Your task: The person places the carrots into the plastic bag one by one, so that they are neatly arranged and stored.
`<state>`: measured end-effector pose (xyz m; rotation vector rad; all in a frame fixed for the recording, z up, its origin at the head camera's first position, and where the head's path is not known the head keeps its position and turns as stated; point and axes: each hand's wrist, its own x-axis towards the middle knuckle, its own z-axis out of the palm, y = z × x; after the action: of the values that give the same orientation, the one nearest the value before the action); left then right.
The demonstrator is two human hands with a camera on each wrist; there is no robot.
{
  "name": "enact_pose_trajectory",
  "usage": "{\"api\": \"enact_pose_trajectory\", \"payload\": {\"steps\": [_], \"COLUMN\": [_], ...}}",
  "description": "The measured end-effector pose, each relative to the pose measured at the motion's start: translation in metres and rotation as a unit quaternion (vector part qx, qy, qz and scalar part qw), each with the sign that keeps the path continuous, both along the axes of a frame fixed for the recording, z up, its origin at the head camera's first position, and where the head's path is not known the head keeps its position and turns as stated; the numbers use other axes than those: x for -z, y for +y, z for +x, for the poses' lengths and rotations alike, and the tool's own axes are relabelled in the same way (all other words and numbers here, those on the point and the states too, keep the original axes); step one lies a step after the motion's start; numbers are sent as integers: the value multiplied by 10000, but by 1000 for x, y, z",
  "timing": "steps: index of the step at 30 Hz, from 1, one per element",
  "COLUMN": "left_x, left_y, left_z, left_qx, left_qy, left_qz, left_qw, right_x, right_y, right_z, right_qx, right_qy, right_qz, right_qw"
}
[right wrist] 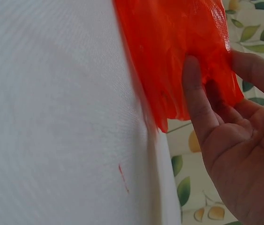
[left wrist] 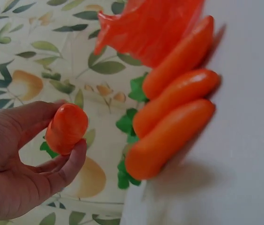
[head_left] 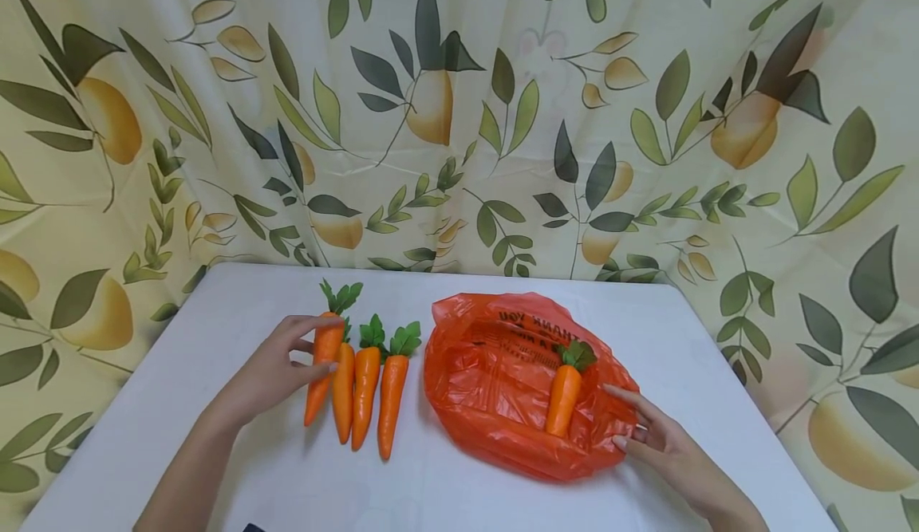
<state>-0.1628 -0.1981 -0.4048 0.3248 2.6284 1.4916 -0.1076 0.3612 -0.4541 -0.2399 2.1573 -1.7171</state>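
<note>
My left hand [head_left: 280, 364] grips an orange carrot [head_left: 328, 348] with green leaves between thumb and fingers; in the left wrist view this carrot [left wrist: 68, 125] points its tip at the camera. Three more carrots [head_left: 367, 396] lie side by side on the white table, just right of that hand. A red plastic bag [head_left: 488, 428] lies with its mouth spread, printed lettering showing on its far inner side. Inside it, toward the right, rests one carrot [head_left: 563, 400]. My right hand [head_left: 671, 444] holds the bag's right edge, thumb outside and fingers at the rim; the right wrist view shows the bag [right wrist: 169, 51] between them.
The white table [head_left: 301, 484] carries the carrots and the bag. Behind it hangs a curtain [head_left: 459, 181] with a fruit and leaf print. A small dark object [head_left: 253, 527] shows at the bottom edge of the head view.
</note>
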Motion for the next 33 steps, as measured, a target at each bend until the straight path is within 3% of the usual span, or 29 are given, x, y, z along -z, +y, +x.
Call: {"api": "enact_pose_trajectory", "payload": {"steps": [12,33], "left_x": [-22,-40], "left_y": [34,92], "left_z": [-11,-21], "left_qx": [128,540], "left_qy": [56,-37], "left_qz": [221,453], "left_qw": [9997,9975], "right_x": [0,2], "right_y": [-2,1], "right_z": [1,0], "right_qx": [71,32], "right_qy": [157,154], "right_qz": [226,-4], "right_qw": [9996,9999]}}
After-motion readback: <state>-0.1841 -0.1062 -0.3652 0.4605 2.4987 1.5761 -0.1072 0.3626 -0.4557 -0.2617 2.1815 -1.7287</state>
